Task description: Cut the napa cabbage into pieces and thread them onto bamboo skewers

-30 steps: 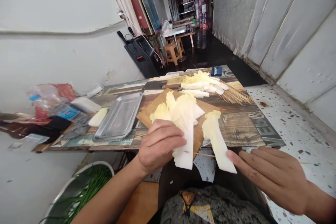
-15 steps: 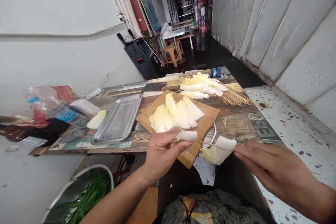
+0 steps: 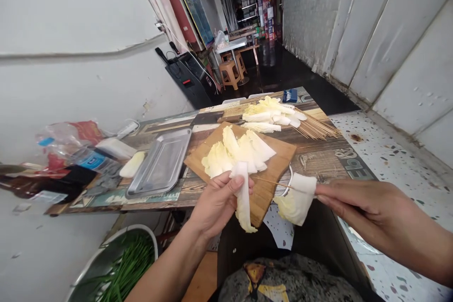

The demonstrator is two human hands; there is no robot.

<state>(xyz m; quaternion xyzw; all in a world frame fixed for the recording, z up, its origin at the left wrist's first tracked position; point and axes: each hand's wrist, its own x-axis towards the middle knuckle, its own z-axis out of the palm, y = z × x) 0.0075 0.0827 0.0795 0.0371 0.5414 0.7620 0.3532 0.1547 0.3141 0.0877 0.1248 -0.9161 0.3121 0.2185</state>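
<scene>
My left hand grips a long piece of napa cabbage leaf, white at the top and yellowish at its lower tip. Closed around the end of a thin wooden skewer is my right hand. One cabbage piece is threaded on the skewer, close to the right fingertips. The skewer's other end reaches the left fingers; whether it pierces the leaf there I cannot tell. Below and beyond the hands, more cabbage leaves lie on a wooden cutting board.
A metal tray stands left of the board. Behind it lie a knife, a cabbage pile and a bundle of skewers. Bottles and bags crowd the table's left end. A bowl of green chives sits low at left.
The left hand's leaf has turned from sideways to hanging lengthwise, with its long strip showing. My left hand has shifted slightly left; the skewered piece has swung a little.
</scene>
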